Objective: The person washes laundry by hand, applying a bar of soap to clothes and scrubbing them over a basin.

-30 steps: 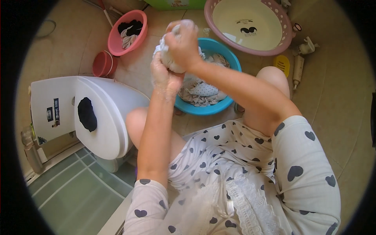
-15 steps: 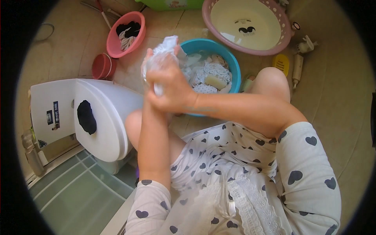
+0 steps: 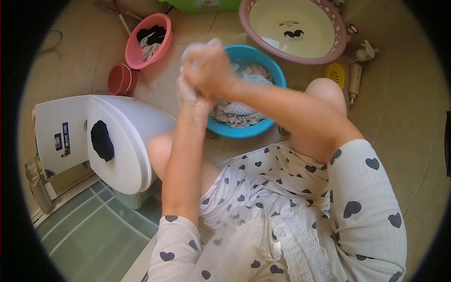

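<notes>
Above the left rim of a turquoise basin (image 3: 281, 77), my two hands are closed together. My right hand (image 3: 209, 70) wraps over my left hand (image 3: 188, 94), its fingers smeared by motion. A wet white cloth (image 3: 191, 49) is squeezed between them; only a blurred bit shows at the top, the rest is hidden by my fingers. Whitish suds cling to my left hand and wrist. Inside the basin lie soaked garments, among them a pale dotted cloth (image 3: 240, 108) and a beige striped one (image 3: 237, 120). My right forearm covers part of them.
A large pink-rimmed basin of water (image 3: 342, 40) stands at the far right, near a yellow oval object (image 3: 335, 74). Far left are a pink basin (image 3: 129, 55) with dark and pale clothes and a red bucket (image 3: 117, 80). A white toilet (image 3: 123, 164) with a black lid patch sits left.
Both hands have shifted slightly, and my right hand now covers more of the white cloth. My right forearm has risen across the basin, hiding the soap bar and uncovering beige cloth near the front.
</notes>
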Motion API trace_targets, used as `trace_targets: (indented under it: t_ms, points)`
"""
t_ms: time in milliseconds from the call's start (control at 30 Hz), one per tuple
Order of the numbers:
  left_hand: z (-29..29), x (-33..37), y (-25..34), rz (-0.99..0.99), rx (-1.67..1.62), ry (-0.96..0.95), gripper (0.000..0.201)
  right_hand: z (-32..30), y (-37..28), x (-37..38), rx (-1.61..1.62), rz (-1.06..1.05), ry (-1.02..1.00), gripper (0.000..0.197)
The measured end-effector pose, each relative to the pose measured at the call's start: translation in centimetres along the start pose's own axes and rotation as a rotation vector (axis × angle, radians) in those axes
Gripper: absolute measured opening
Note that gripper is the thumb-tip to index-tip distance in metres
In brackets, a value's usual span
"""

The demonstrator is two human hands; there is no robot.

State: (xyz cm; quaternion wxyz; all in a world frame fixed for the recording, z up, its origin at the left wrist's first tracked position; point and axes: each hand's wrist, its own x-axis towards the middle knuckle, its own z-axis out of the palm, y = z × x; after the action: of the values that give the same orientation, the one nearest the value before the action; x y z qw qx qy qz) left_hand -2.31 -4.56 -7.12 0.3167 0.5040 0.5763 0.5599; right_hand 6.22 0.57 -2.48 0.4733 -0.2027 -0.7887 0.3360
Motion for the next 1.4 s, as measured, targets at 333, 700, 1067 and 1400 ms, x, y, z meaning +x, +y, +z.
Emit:
trace_targets:
  t_ms: [333, 700, 1067, 1400]
  points:
    - [1.9, 1.0, 5.3, -0.651, -1.116, 0.159, 0.036, 0.5, -2.3, -0.9, 0.095, -0.063, 0.207, 0.003]
    - [1.5, 0.1, 5.2, -0.547, -0.925, 0.064, 0.028, 1.2, 1.1, 0.7, 0.028, -0.025, 0.322, 0.009]
    - [-0.5, 1.8, 6.5, -0.532, -1.072, 0.117, 0.067, -0.6, 0.3, -0.7, 0.001, 0.056, 0.067, 0.051]
    - [-1.8, 1.0, 2.5, -0.406, -1.270, -0.151, 0.059, -1.3, -5.3, -1.1, -0.069, 0.132, -0.190, 0.035]
